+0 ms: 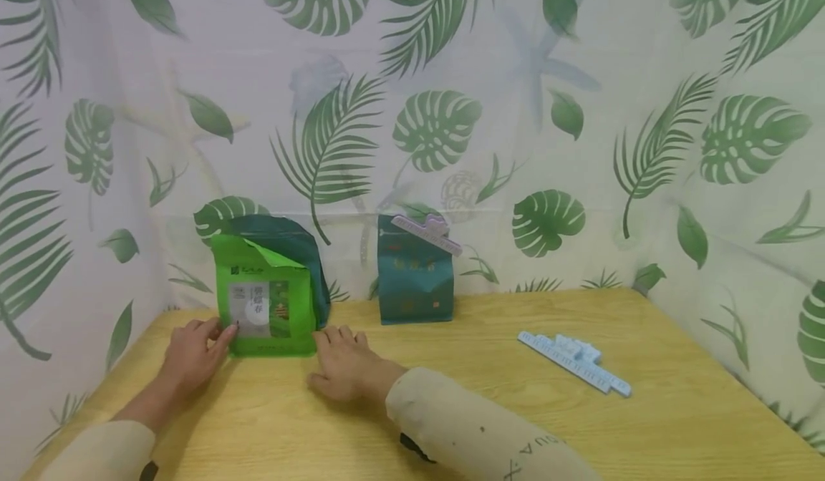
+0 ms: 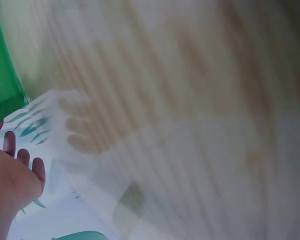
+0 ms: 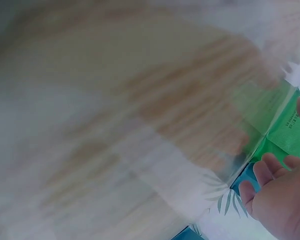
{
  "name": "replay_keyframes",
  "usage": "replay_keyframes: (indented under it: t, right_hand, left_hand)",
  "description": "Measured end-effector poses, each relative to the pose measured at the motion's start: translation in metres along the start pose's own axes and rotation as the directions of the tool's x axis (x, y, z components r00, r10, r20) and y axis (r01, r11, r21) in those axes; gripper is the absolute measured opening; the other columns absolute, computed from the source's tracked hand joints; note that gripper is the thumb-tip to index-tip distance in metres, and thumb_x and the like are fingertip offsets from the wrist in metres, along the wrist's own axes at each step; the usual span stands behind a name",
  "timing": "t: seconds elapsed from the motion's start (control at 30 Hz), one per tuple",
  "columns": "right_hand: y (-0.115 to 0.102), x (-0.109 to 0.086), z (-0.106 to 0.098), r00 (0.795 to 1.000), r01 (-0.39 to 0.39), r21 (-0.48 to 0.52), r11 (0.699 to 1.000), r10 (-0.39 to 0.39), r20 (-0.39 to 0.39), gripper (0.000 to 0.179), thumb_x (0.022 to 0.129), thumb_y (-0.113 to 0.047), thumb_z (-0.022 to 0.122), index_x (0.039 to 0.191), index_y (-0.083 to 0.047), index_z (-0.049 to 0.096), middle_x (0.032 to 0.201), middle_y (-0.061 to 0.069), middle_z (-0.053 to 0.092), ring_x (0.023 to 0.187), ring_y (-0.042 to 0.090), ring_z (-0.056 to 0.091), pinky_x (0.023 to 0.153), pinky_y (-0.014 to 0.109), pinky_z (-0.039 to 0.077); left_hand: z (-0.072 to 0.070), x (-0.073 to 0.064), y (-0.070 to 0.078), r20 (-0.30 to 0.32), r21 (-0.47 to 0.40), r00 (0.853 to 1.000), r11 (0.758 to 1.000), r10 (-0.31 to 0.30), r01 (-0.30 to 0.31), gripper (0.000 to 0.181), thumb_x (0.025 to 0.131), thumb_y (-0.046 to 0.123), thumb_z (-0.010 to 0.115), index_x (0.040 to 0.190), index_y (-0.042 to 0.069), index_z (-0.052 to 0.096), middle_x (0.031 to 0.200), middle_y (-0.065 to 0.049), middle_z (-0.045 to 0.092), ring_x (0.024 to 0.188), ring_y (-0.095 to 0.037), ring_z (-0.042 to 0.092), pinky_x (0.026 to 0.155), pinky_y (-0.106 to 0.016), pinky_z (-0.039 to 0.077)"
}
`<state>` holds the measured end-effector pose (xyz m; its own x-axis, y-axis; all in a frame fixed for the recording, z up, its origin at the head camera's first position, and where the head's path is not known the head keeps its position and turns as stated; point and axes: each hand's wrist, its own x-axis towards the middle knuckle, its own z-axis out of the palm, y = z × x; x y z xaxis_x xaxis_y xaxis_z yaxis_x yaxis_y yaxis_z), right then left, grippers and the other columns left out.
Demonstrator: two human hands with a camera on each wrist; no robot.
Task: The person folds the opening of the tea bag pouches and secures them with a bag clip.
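Note:
A bright green tea bag [image 1: 269, 259] with a pale label stands upright on the table at the left, its top edge slanting down to the right. My left hand [image 1: 193, 356] touches its lower left side, thumb at the front edge. At the lower right corner rest the fingers of my right hand [image 1: 341, 363]. Both hands lie low, beside the bag. In the left wrist view, the left hand [image 2: 15, 180] has loosely extended fingers near the bag's corner. The right wrist view shows the right hand [image 3: 285, 195] with relaxed fingers close to the green bag [image 3: 285, 132].
Right behind the green bag stands a dark green bag [image 1: 316, 252], partly hidden. Farther right, a teal bag [image 1: 415, 288] has a purple sealing clip [image 1: 428, 234] across its top. A light blue clip [image 1: 573, 363] lies on the wooden table [image 1: 490, 409]. Leaf-patterned cloth [image 1: 496, 180] hangs behind.

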<state>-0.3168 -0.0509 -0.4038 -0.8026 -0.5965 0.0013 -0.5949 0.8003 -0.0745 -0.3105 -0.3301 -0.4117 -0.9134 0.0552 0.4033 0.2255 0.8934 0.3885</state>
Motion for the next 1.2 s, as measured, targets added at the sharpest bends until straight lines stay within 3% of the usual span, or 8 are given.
replay_keyframes:
  t: [0.13,0.23,0.4,0.7,0.87,1.0,1.2]
  right_hand:
    - [0.0,0.0,-0.002,1.0,0.003,0.012,1.0,-0.003,-0.006,0.067,0.102,-0.053,0.045,0.154,-0.014,0.029,0.154,0.006,0.037,0.138,0.022,0.036,0.109,0.045,0.034]
    - [0.002,-0.002,-0.002,1.0,0.001,0.021,1.0,-0.001,-0.014,0.063,0.103,-0.051,0.044,0.152,-0.014,0.032,0.152,0.006,0.038,0.137,0.022,0.037,0.107,0.044,0.035]
    - [0.005,-0.004,-0.002,1.0,0.001,0.026,1.0,0.0,-0.017,0.054,0.104,-0.049,0.044,0.145,-0.015,0.038,0.144,0.005,0.043,0.127,0.02,0.041,0.101,0.041,0.036]
    - [0.009,-0.005,-0.003,1.0,0.017,-0.008,1.0,-0.017,-0.015,0.033,0.104,-0.037,0.046,0.129,-0.016,0.047,0.127,0.003,0.049,0.111,0.018,0.043,0.091,0.036,0.036]
    - [0.011,-0.007,-0.002,1.0,0.03,-0.054,0.998,-0.03,-0.006,0.029,0.105,-0.039,0.043,0.119,-0.014,0.051,0.117,0.002,0.05,0.101,0.017,0.041,0.086,0.034,0.034]
    - [0.015,-0.009,-0.002,0.999,0.04,-0.1,0.994,-0.04,0.003,0.031,0.106,-0.037,0.041,0.12,-0.012,0.054,0.12,0.003,0.052,0.105,0.017,0.044,0.09,0.034,0.038]
    - [0.021,-0.01,-0.001,0.999,0.045,-0.171,0.984,-0.041,0.031,0.037,0.107,-0.039,0.039,0.125,-0.011,0.056,0.131,0.005,0.054,0.115,0.019,0.048,0.097,0.036,0.04]
  left_hand:
    - [0.001,0.0,-0.002,0.032,-0.015,0.999,1.0,0.007,-0.006,0.035,0.106,0.03,0.049,0.096,0.0,0.063,0.101,-0.025,0.067,0.1,-0.047,0.057,0.089,-0.062,0.036]
    - [0.003,-0.001,-0.003,0.064,-0.01,0.998,1.0,-0.008,0.009,0.039,0.105,0.034,0.051,0.105,-0.003,0.065,0.104,-0.026,0.065,0.104,-0.049,0.056,0.089,-0.066,0.039]
    - [0.006,-0.002,0.0,0.062,0.03,0.998,1.0,0.001,-0.002,0.042,0.101,0.035,0.058,0.113,-0.004,0.066,0.105,-0.026,0.064,0.102,-0.048,0.056,0.085,-0.066,0.044]
    - [0.008,-0.005,0.007,0.07,0.076,0.997,0.997,0.019,-0.025,0.039,0.094,0.037,0.068,0.099,-0.001,0.068,0.102,-0.022,0.064,0.097,-0.041,0.057,0.083,-0.064,0.045]
    - [0.011,-0.006,0.008,0.101,0.148,0.991,0.984,0.085,-0.1,0.039,0.086,0.036,0.076,0.1,-0.001,0.072,0.099,-0.02,0.065,0.091,-0.038,0.057,0.076,-0.061,0.047]
    - [0.011,-0.005,0.01,0.117,0.188,0.983,0.969,0.14,-0.16,0.033,0.084,0.033,0.078,0.091,0.001,0.073,0.092,-0.016,0.066,0.084,-0.034,0.057,0.067,-0.054,0.047]
    - [0.012,-0.004,0.015,0.136,0.177,0.978,0.967,0.157,-0.18,0.026,0.082,0.028,0.079,0.084,0.003,0.072,0.094,-0.017,0.067,0.086,-0.034,0.059,0.067,-0.053,0.048]
